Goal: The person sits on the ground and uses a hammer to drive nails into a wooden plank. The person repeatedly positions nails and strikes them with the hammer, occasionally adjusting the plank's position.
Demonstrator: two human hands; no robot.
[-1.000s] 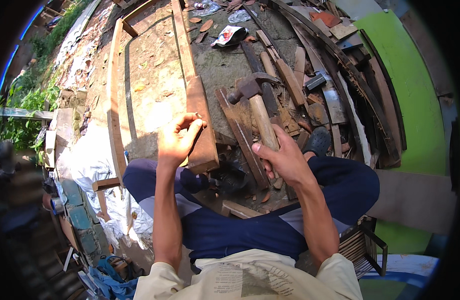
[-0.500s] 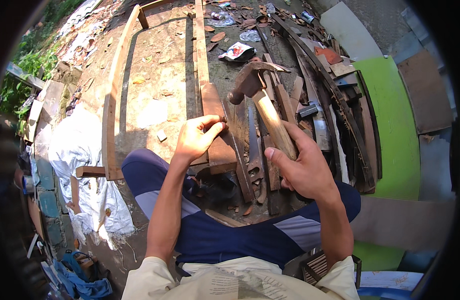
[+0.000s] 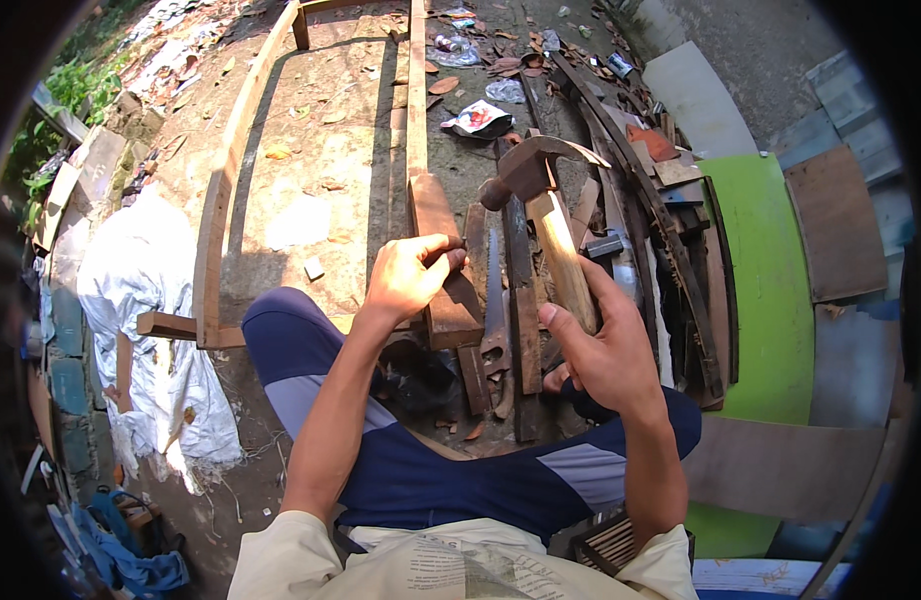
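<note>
My right hand (image 3: 616, 350) is wrapped round the pale wooden handle of a claw hammer (image 3: 559, 245). The rusty head is up at the far end, its claw pointing right and its striking face toward the left. To its left, my left hand (image 3: 406, 275) rests at a short brown wooden block (image 3: 455, 322). Thumb and forefinger are pinched together at the block's right edge. Whatever lies between those fingertips is too small to make out. The block lies against the near end of a long wooden strip (image 3: 418, 100), between my crossed legs and the frame.
A hand saw (image 3: 496, 320) and loose wood pieces (image 3: 526, 330) lie right of the block. Farther right are piled scrap timber (image 3: 671, 230) and a green panel (image 3: 766, 290). A wooden frame rail (image 3: 221, 210) and a white sack (image 3: 146, 300) are at left.
The hammer has shifted slightly right, away from my left hand, its head still raised. My left fingers keep their pinch at the block. The whole view has shifted a little.
</note>
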